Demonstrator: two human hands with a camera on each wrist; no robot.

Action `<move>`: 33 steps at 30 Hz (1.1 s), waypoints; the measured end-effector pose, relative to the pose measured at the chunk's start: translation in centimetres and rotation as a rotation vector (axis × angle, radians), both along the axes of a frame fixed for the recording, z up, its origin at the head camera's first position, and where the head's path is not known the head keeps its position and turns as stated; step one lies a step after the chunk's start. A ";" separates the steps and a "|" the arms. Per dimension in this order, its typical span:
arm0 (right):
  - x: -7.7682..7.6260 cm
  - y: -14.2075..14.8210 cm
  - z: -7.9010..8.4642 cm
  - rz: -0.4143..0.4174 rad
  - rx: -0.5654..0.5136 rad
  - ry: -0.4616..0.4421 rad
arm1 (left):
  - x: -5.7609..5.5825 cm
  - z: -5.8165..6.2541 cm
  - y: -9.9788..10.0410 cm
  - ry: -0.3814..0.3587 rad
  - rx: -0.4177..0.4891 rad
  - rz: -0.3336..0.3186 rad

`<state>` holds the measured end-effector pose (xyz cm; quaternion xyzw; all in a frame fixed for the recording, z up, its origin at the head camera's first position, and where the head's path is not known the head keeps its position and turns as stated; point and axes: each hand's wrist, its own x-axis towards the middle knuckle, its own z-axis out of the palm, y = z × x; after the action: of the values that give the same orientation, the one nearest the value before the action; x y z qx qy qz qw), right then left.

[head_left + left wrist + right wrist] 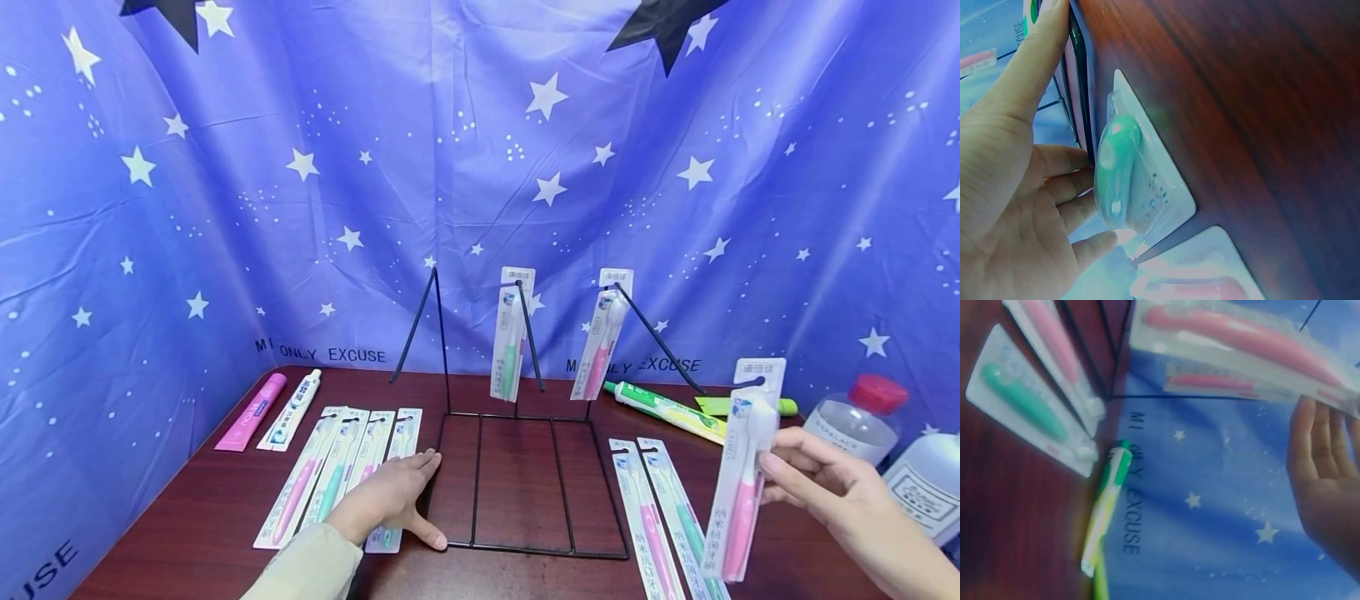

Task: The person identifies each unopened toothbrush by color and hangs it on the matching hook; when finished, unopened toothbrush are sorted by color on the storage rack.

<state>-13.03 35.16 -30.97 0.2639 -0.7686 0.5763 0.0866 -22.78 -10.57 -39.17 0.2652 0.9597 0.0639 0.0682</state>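
Note:
My right hand (825, 479) pinches a packaged pink toothbrush (738, 475) by its edge, upright above the table's right side. In the right wrist view, the same pack (1235, 340) crosses the top. A black wire rack (525, 550) stands mid-table. On its middle prong hangs a green toothbrush pack (512, 342), and on its right prong a pink one (602, 342). My left hand (393, 496) rests at the rack's left side, fingers extended, thumb at the front corner. Below its palm lies a green toothbrush pack (1125, 169), partly hidden in the head view.
More toothbrush packs lie left (303, 483) and right (648, 525) of the rack. Pink (255, 412) and white toothpaste tubes (292, 408) lie far left. A green-yellow tube (667, 412) lies behind, right. A red-capped bottle (855, 421) and white bottle (930, 483) stand far right.

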 end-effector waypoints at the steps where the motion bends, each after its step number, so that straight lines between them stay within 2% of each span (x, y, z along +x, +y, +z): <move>1: 0.1 -0.1 0.2 0.034 -0.020 0.027 | 0.0 0.0 0.0 0.000 -0.002 0.001; 7: 0.7 -1.2 1.0 0.117 -0.015 0.158 | 0.0 0.0 -0.1 0.009 0.004 -0.002; 13: 0.8 -3.4 1.7 0.143 0.025 0.180 | -0.1 -0.1 -0.3 0.010 0.003 -0.004; 21: 0.7 -5.2 2.5 -0.084 0.272 0.149 | -0.1 -0.3 -0.4 0.003 0.011 -0.001; 24: 0.1 -5.3 2.4 -0.088 0.249 0.132 | -0.1 -0.3 -0.4 0.001 0.021 -0.001; 29: -1.3 -5.5 1.9 -0.085 0.146 0.102 | 0.0 -0.2 -0.3 0.018 0.022 -0.012; 33: -2.1 -6.1 2.1 -0.169 0.166 0.064 | 0.0 -0.2 -0.2 0.028 0.022 -0.021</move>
<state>-15.16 29.09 -28.83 0.2226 -0.8299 0.4927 0.1374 -22.76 -10.79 -39.32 0.2769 0.9569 0.0699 0.0525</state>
